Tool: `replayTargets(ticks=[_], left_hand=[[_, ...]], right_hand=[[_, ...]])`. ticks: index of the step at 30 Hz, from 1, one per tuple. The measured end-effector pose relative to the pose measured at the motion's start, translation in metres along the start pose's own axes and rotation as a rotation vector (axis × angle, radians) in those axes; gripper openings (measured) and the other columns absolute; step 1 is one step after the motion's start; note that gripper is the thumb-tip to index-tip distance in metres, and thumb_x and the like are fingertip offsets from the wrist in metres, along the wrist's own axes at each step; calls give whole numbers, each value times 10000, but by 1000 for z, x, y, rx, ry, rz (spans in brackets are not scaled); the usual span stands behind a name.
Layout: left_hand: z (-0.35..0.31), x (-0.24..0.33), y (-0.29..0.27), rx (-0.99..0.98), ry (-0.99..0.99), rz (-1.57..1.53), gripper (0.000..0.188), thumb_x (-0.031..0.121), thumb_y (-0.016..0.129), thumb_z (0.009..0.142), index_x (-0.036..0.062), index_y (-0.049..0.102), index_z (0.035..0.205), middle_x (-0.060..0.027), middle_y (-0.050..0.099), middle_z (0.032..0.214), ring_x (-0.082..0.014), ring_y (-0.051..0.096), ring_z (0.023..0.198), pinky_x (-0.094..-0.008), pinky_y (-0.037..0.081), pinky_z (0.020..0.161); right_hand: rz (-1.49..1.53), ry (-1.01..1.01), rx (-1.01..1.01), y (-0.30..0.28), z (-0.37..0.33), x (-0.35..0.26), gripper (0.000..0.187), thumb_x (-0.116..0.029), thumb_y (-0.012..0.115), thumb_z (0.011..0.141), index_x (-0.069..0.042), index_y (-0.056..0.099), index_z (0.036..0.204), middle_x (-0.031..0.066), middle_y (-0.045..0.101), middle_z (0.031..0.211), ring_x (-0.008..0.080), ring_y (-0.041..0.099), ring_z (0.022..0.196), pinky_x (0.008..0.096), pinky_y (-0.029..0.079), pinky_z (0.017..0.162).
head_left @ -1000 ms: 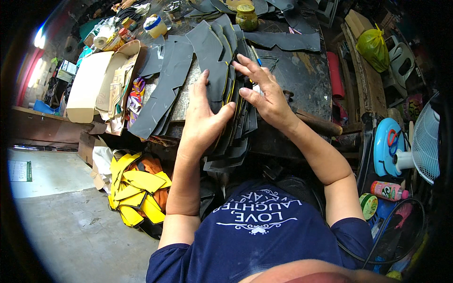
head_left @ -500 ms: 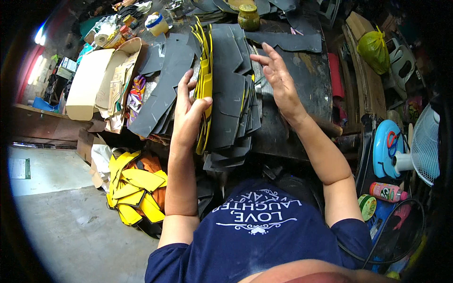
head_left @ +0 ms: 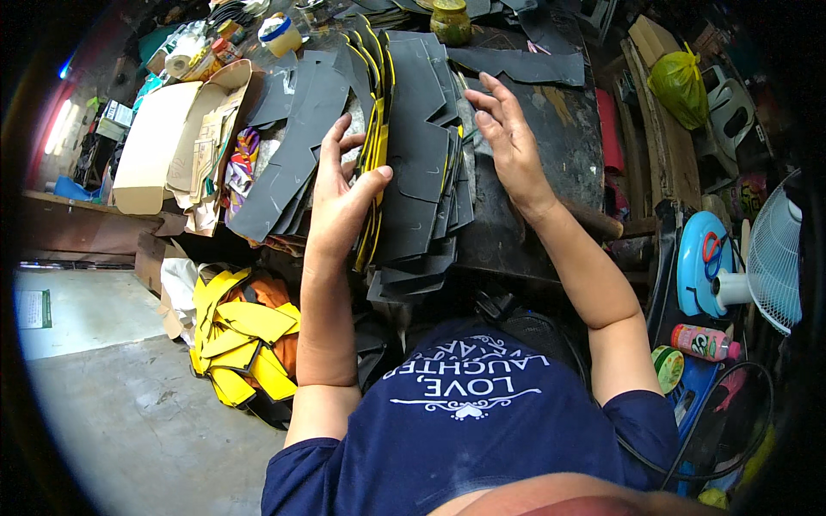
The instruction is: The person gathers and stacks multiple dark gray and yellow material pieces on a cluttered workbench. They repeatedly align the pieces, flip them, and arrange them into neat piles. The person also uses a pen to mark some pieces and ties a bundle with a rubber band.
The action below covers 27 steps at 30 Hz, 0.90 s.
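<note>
My left hand (head_left: 337, 202) rests against the left side of a bundle of black-and-yellow cut sheets (head_left: 375, 142) standing on edge. Its fingers are spread, and the thumb lies across the yellow edges. Right beside the bundle is a stack of dark grey cut sheets (head_left: 417, 155), with uneven layers and a few yellow edges showing. My right hand (head_left: 509, 146) is raised to the right of that stack, fingers apart and holding nothing. Left of my left hand, another pile of dark sheets (head_left: 288, 146) lies fanned out. The undersides of the stacks are hidden.
An open cardboard box (head_left: 159, 155) and a lidded tub (head_left: 280, 39) stand left on the dark table (head_left: 564, 163). A jar (head_left: 451, 24) is at the back. Yellow pieces (head_left: 245, 335) are heaped low on the left. A fan (head_left: 770, 258) stands right.
My right hand has moved slightly right and down, away from the dark stack. My left hand stays beside the bundle, its fingers a little more spread. The whole view has shifted slightly.
</note>
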<state>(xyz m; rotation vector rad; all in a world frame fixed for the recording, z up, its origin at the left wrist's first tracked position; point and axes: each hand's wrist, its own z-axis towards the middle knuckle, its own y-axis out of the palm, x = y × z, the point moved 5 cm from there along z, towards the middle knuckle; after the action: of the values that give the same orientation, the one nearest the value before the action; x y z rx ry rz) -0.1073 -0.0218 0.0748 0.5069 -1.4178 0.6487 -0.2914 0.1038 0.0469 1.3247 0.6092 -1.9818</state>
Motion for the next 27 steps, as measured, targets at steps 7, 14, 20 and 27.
replayTargets(ticks=[7,14,20,27], left_hand=[[1,-3,-1,4,-7,33,799,103,675,801,35,266,1484,-144,441,1297,-163,578,941,-277,488,793],[4,-6,-1,-8,-26,52,805,111,694,791,23,281,1475,-155,466,1284,-167,575,938,-283,490,796],[5,-5,1,-26,-25,45,816,109,703,790,28,273,1478,-168,463,1298,-179,566,979,-293,492,817],[1,-4,1,-43,-4,25,841,139,737,774,39,284,1476,-166,465,1300,-195,557,1026,-317,489,868]], right_hand=[[86,-29,-76,6,4,-6,558,-298,477,1020,-43,294,1482,185,551,1329,234,510,1237,366,348,1087],[223,39,-141,8,20,-15,599,-266,460,1025,-28,195,1506,208,490,1367,243,569,1180,371,398,1069],[160,100,-146,13,35,-19,631,-227,486,1014,-13,173,1519,231,541,1300,243,633,1079,353,422,1030],[91,102,-255,27,41,-14,754,-147,612,952,-18,140,1525,201,662,1092,211,664,975,328,496,925]])
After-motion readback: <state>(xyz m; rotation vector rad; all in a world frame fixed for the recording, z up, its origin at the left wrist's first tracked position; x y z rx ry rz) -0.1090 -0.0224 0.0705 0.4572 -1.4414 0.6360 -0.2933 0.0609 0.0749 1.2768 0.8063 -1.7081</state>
